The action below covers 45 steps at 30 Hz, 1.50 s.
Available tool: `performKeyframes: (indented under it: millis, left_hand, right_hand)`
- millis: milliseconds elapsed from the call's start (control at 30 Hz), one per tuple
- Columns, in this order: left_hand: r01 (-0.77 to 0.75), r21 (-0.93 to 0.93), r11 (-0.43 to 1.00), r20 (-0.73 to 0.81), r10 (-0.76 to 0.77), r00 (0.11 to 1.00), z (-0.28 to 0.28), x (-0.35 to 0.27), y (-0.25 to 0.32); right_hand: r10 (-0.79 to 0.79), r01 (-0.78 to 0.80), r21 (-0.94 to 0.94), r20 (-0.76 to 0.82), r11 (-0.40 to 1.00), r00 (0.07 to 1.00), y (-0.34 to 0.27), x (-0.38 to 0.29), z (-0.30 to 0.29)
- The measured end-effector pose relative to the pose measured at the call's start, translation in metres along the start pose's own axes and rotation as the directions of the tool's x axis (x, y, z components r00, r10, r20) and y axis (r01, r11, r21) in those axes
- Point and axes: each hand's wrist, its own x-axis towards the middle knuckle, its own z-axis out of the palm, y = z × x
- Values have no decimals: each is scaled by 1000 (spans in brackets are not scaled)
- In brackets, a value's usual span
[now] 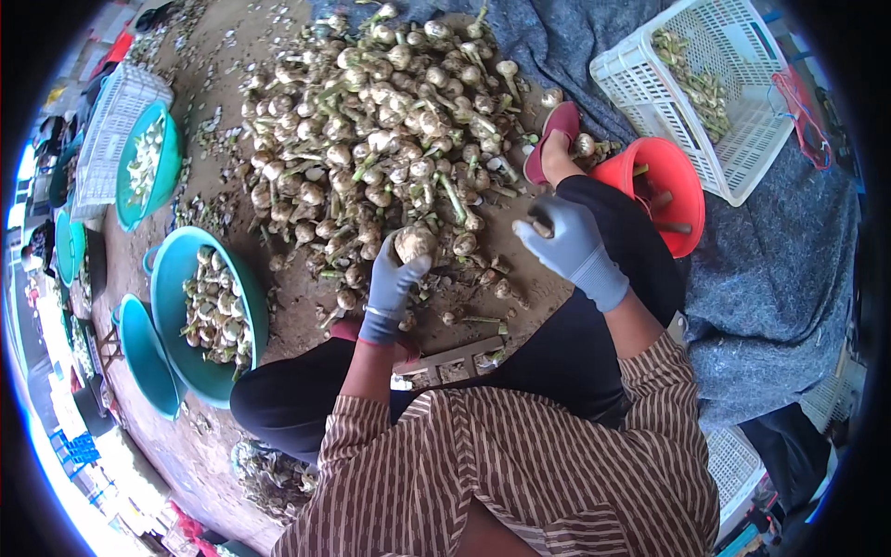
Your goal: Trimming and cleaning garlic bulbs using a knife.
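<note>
My left hand (395,289), in a grey-blue glove, grips a large soil-stained garlic bulb (415,245) between thumb and fingers. It is over the near edge of a big heap of garlic bulbs with cut stems (376,125). My right hand (572,247), gloved the same way, is half curled above my right thigh, apart from the bulb. Something small and brownish shows among its fingers; whether it is a held object or a bare fingertip is unclear. Loose bulbs and stem pieces lie on the ground below my left hand.
At left, a teal basin (163,327) holds trimmed bulbs beside another teal basin (136,355). A red bucket (616,170) with handled tools leans by my right leg. A white plastic crate (626,90) with stems lies on a grey blanket (766,278). A slatted wooden piece (452,355) is between my legs.
</note>
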Motion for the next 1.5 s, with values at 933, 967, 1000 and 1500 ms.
performKeyframes:
  millis: [933, 967, 1000, 1500]
  left_hand:
    - [-182, -31, 983, -56, 180, 982, -5, -132, 82]
    - [-150, -118, 982, -79, 141, 987, -5, -134, 80]
    - [-71, -221, 973, -100, 50, 994, -11, -131, 73]
    - [-853, 513, -92, 858, 65, 509, -6, -96, 52]
  right_hand:
    - [-177, 112, -283, -216, 953, 960, 0, -19, 64]
    - [-172, 102, -276, -241, 956, 955, 5, -19, 58]
    - [-158, 82, -272, -271, 959, 950, 1, -20, 54]
    - [-127, 375, -296, 613, 878, 780, -89, -9, 83]
